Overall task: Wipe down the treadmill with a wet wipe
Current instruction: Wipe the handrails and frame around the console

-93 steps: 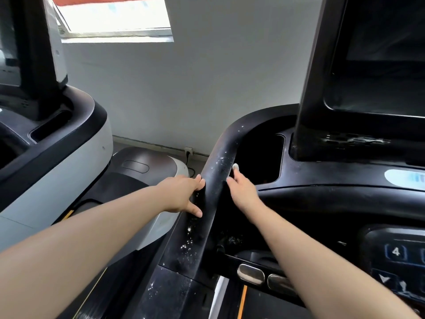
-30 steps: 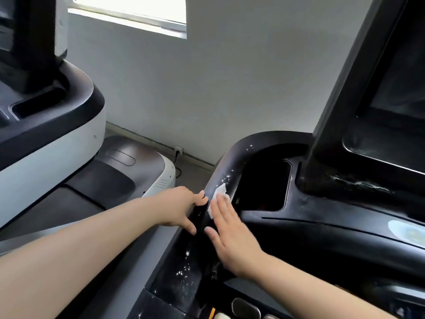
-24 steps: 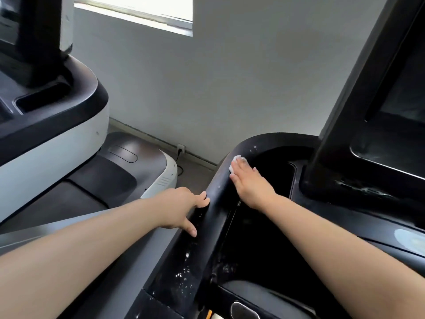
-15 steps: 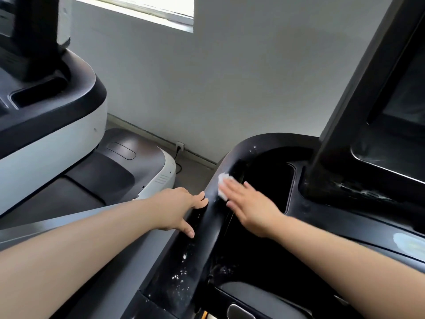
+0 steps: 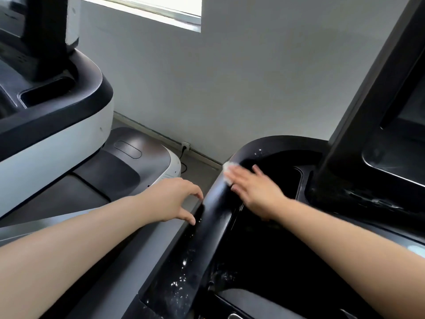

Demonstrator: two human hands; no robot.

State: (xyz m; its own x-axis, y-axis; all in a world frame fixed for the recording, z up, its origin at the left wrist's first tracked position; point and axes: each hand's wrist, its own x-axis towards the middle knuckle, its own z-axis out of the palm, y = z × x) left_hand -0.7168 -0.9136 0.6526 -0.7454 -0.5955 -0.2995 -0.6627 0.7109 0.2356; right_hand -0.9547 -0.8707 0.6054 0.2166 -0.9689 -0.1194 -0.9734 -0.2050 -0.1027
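While the wipe [image 5: 227,169] is pressed flat under the straight fingers [image 5: 239,174] of the right hand [image 5: 257,192], it's kept on the black rail [image 5: 215,204] of the treadmill [image 5: 271,249], up near the far corner where the rail bends toward the screen post [image 5: 368,100]. Only a small white edge of the wipe is seen past the fingertips, and the hand is a bit blurred. The left hand [image 5: 174,199] is held at the rail's outer edge, fingers loosely curled with nothing gripped; the thumb tip and a fingertip are just at the edge, though actual contact can't be made out. White specks [image 5: 181,279] are scattered along the near end of the rail, pretty grimy there. A second treadmill [image 5: 57,125] is parked off to the left, and a wall socket [image 5: 185,145] is seen low on the grey wall [image 5: 241,77] under the window [image 5: 161,8].
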